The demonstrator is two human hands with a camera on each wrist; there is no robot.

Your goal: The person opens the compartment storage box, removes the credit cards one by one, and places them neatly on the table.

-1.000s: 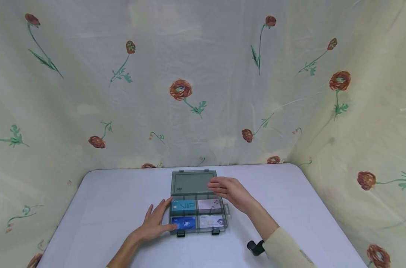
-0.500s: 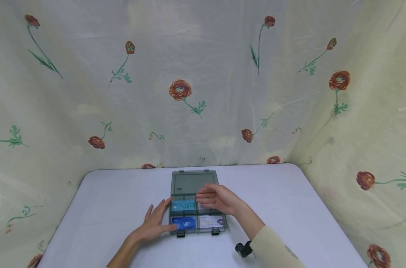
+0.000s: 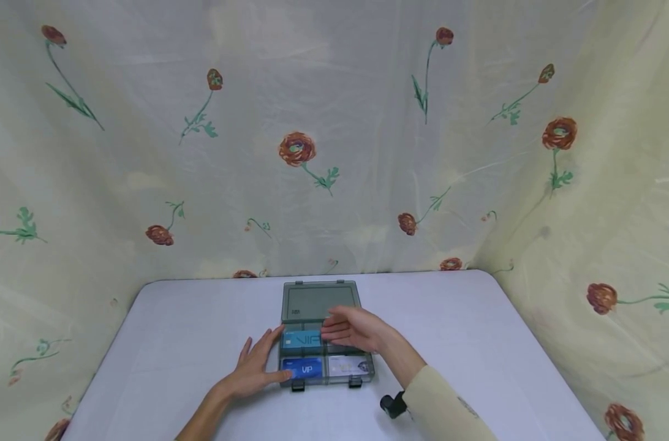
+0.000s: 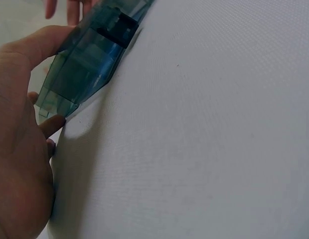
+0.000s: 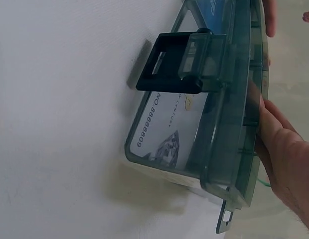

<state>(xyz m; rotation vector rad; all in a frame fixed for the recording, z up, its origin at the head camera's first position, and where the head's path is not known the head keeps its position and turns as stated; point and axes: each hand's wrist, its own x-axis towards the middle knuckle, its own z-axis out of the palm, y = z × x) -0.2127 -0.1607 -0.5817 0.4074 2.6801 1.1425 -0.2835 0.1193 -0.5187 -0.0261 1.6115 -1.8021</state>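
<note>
A translucent grey-green compartment box (image 3: 326, 351) lies on the table, its lid (image 3: 315, 300) folded back flat. Cards with "VIP" show inside: a teal card (image 3: 301, 339) back left, a blue card (image 3: 306, 367) front left, a white card (image 3: 348, 365) front right. My left hand (image 3: 252, 370) rests along the box's left side, fingers spread, thumb on the front left corner. My right hand (image 3: 356, 329) is over the back right compartment, its nearly straight fingers by the teal card's right end. It hides that compartment's contents; the right wrist view shows no held thing.
Two dark latches hang at the box's front, one of them a black latch (image 5: 172, 62) in the right wrist view. A small clear tab (image 5: 224, 219) sticks out from the box's side. Behind the white table (image 3: 202, 318) hangs a flowered curtain (image 3: 334, 135).
My right hand has come left and nearer from beside the lid to over the back right compartment, covering the pale card seen there earlier. The left hand and box stay put.
</note>
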